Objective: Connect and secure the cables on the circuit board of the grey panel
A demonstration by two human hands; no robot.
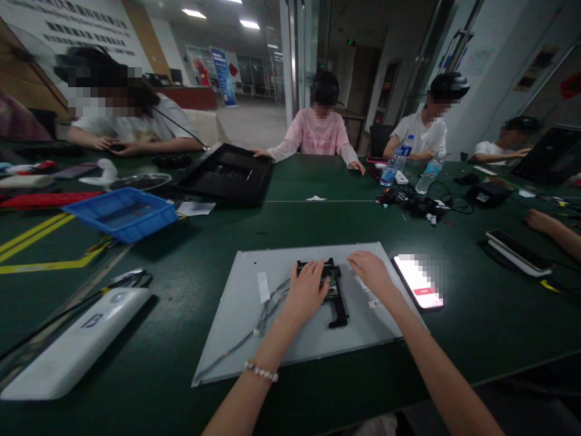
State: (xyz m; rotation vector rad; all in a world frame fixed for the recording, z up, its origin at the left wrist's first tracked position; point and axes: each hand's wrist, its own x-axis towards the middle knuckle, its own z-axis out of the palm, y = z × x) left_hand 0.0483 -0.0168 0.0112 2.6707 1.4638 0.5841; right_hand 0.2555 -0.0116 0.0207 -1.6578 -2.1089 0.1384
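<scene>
A pale flat panel (245, 315) lies on the green table in front of me, with thin grey cables (267, 309) running across its left half. On it rests a black bracket (339, 312) with a green circuit board (333, 287). My left hand (305, 292) lies over the bracket's left part, fingers spread and touching it; what is beneath the palm is hidden. To the right of the bracket, my right hand (373, 275) is closed, its fingertips pressed together above the panel. Whatever may be between those fingertips is too small to make out.
A lit phone (417, 281) lies against the panel's right side. On the left are a white power bank (82, 345) and a blue tray (120, 215). Across the table, a person steadies a black casing (227, 172). Bottles (397, 160) and tangled cables (411, 203) are at the right.
</scene>
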